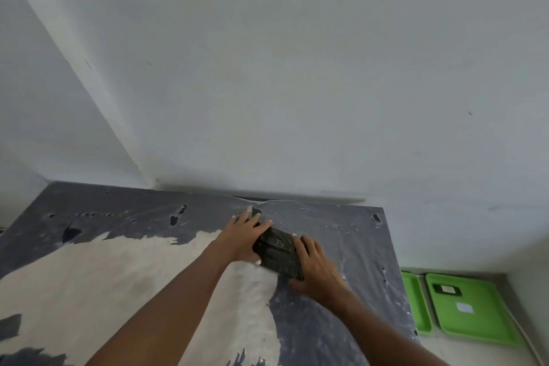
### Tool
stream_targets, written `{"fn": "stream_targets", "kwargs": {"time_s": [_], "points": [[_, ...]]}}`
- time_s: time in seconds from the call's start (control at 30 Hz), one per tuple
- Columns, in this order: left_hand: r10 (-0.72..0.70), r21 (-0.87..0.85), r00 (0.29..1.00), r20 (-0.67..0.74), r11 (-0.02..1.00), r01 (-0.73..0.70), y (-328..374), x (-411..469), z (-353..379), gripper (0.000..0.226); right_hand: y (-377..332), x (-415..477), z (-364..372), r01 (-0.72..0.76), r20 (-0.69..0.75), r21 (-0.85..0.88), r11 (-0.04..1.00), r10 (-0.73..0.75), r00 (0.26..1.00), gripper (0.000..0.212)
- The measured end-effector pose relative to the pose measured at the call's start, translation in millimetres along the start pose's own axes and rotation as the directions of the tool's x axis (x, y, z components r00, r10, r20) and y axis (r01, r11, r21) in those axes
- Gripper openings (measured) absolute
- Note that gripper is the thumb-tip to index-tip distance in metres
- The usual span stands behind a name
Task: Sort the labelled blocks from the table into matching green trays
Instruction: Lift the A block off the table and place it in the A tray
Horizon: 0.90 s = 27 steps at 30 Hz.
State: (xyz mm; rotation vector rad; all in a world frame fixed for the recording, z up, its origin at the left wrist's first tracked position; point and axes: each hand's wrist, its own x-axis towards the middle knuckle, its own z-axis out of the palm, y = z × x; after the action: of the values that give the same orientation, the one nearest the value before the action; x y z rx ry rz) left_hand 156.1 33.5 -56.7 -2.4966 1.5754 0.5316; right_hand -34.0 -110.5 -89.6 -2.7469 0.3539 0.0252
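Both hands, left hand and right hand, clamp the dark block from opposite sides on the table, probably to lift it toward the green trays below right.

Dark marbled block lies flat on the table, far centre, long axis diagonal. Two green trays sit low at far right, side by side; the right one holds a dark labelled block and a white label.
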Motion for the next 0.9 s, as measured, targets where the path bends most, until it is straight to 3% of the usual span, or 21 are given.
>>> {"fn": "stream_targets", "kwargs": {"time_s": [0.2, 0.33, 0.57, 0.77, 0.9], "points": [[0.075, -0.065, 0.988, -0.135, 0.994, -0.084, 61, 8, 5, 0.059, 66, -46, -24, 0.024, 0.059, -0.118, 0.993, -0.017, 0.998, 0.101], [0.028, -0.049, 0.985, -0.171, 0.998, -0.037, 97, 10, 14, 0.056, 81, -66, -27, 0.033, 0.019, -0.166, 0.986, -0.031, 0.999, 0.09], [-0.009, -0.014, 0.988, -0.154, 1.0, 0.007, 112, -21, 43, 0.068, 74, -91, -13, 0.074, -0.054, -0.185, 0.98, -0.085, 0.995, 0.05], [0.009, -0.084, 0.997, -0.08, 0.996, -0.016, 119, -41, 64, 0.073, 70, -113, 17, 0.052, -0.037, -0.242, 0.969, -0.063, 0.997, 0.043], [0.009, -0.115, 0.994, -0.109, 0.993, -0.021, 116, -40, 63, 0.075, 71, -110, 14, 0.066, -0.001, -0.242, 0.968, -0.068, 0.998, 0.06]]}}
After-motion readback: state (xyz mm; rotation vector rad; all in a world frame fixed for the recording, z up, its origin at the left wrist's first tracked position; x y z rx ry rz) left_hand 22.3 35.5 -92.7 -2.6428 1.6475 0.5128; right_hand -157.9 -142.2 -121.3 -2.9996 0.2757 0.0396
